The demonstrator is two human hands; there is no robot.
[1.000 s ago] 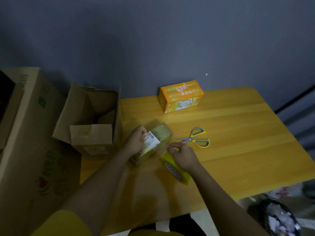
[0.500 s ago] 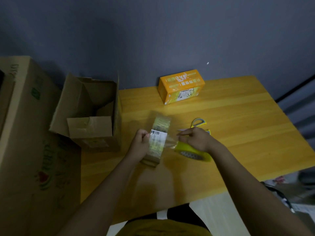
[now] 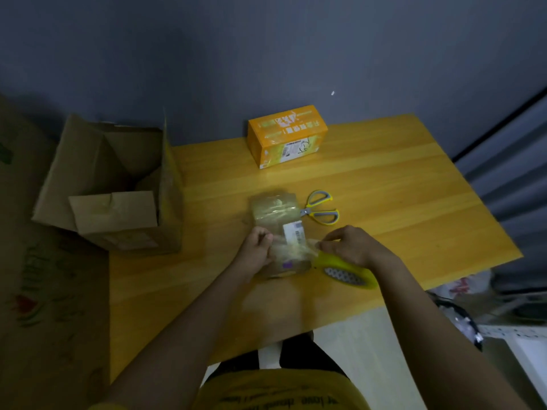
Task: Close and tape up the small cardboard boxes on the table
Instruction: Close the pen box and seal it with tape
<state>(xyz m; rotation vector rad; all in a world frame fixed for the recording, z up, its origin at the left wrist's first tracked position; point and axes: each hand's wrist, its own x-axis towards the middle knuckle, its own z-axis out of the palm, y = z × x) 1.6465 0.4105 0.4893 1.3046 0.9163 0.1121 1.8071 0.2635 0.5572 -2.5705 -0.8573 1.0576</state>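
A small brown cardboard box (image 3: 276, 216), wrapped in clear tape and bearing a white barcode label, lies lengthwise on the yellow wooden table (image 3: 399, 202). My left hand (image 3: 257, 247) grips its near left side, fingers curled on the edge. My right hand (image 3: 349, 245) holds a yellow tape dispenser (image 3: 344, 269) just right of the box and pinches a strip of clear tape stretched across the box's near part. An orange printed box (image 3: 287, 136) stands closed at the table's back edge.
Yellow-and-grey scissors (image 3: 321, 207) lie just right of the brown box. A large open cardboard carton (image 3: 118, 187) sits at the table's left end, with a bigger printed carton (image 3: 35, 291) beyond it. A grey wall stands behind. Clutter lies on the floor at the right.
The brown box has been turned from tilted to lying lengthwise. My right hand moved the dispenser from the box's near side to its right side, drawing tape across the box.
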